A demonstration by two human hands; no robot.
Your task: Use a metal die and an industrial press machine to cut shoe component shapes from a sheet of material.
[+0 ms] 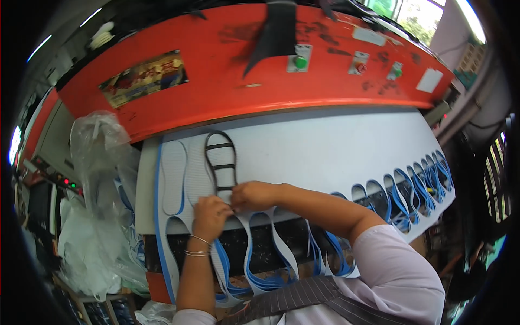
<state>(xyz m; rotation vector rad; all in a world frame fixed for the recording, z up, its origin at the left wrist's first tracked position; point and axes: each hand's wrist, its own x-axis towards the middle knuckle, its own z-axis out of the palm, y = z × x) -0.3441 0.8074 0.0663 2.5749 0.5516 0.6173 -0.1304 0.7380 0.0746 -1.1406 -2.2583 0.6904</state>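
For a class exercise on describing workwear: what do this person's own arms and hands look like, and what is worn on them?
The left hand is gloveless, with thin silvery bangles around the wrist. The right hand is gloveless too; no bangle shows there. The pale right sleeve leaves the forearm bare.

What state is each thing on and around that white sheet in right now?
White sheet: spread out, near edge cut into sole-shaped gaps
Left sole shape: cut around, lying in place
Dark sole-shaped frame: lying on the sheet
Left hand: fingers curled at the frame's near end, grip unclear
Right hand: same
Plastic bag: crumpled
Red machine front: smudged
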